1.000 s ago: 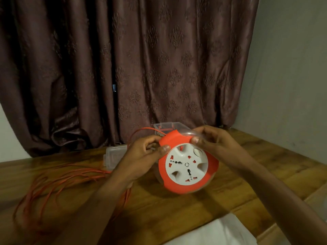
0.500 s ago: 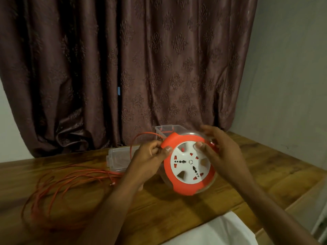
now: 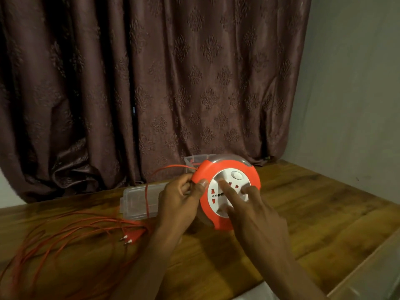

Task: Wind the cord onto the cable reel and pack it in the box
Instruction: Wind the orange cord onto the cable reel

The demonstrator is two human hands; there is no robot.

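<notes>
An orange cable reel (image 3: 216, 221) with a white socket face is held upright just above the wooden table (image 3: 313, 213). My left hand (image 3: 181, 202) grips its left rim, thumb on the front. My right hand (image 3: 244, 204) lies over the white face, its extended fingers pressing on it. The orange cord (image 3: 65, 232) runs from the reel's top left and lies in loose loops on the table at the left, its two-pin plug (image 3: 135, 234) beside my left forearm. A clear plastic box (image 3: 195, 159) stands behind the reel, and its clear lid (image 3: 138, 200) lies flat to the left.
A brown patterned curtain (image 3: 151, 83) hangs behind the table and a grey wall (image 3: 350, 83) closes the right side. The table's front right edge (image 3: 357, 269) runs diagonally, with white cloth (image 3: 259, 294) at the bottom.
My right hand has moved from the reel's upper right rim onto the white face, fingers stretched across it. The socket face has turned. My left hand keeps its grip on the rim.
</notes>
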